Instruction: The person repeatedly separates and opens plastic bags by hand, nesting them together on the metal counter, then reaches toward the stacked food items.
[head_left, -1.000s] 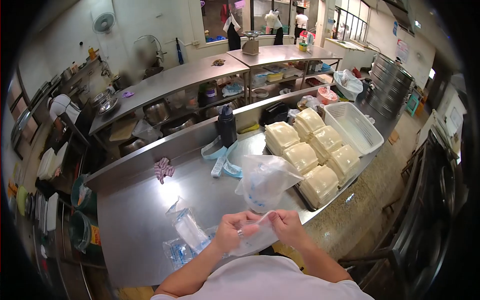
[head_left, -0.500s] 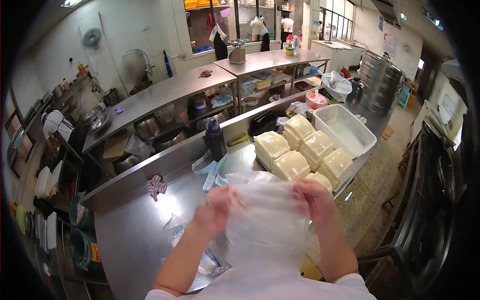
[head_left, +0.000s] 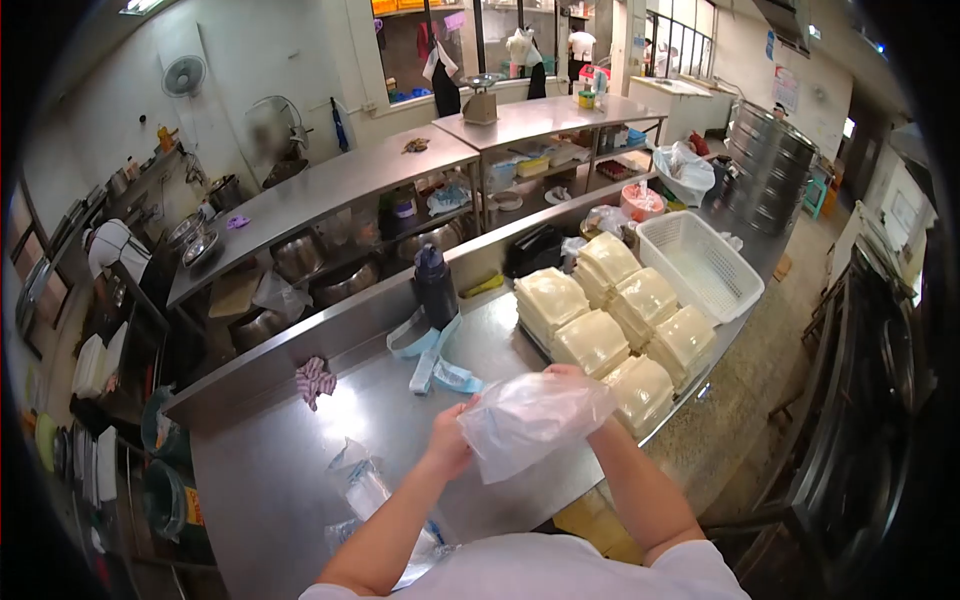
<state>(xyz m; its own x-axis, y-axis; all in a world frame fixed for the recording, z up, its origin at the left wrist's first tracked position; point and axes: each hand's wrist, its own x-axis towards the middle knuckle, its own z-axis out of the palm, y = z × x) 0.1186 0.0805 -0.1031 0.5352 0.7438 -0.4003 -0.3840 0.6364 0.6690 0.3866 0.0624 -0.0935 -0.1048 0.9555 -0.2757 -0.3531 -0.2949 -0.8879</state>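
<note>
A clear plastic bag [head_left: 535, 420] is held up in front of me over the steel table. My left hand [head_left: 452, 442] is closed on the bag's left edge. On the other side, my right hand [head_left: 570, 372] grips the bag near its top right; most of its fingers are hidden behind the film. Just beyond lie several stacks of pale yellow square sheets with shiny tops [head_left: 592, 340], close to my right hand. More crumpled clear plastic packaging [head_left: 365, 485] lies on the table, left of my left forearm.
On the steel table [head_left: 265, 470] are a dark bottle [head_left: 434, 285], pale blue straps [head_left: 440, 372] and a striped cloth [head_left: 315, 380]. A white plastic basket [head_left: 740, 285] stands beyond the stacks, with tall metal steamers [head_left: 765, 165] behind. Another person [head_left: 118, 250] bends at the far left.
The bag has come down and away from my body, now bunched rather than stretched upright. Both hands moved lower, and the right shifted left, closer to the left hand.
</note>
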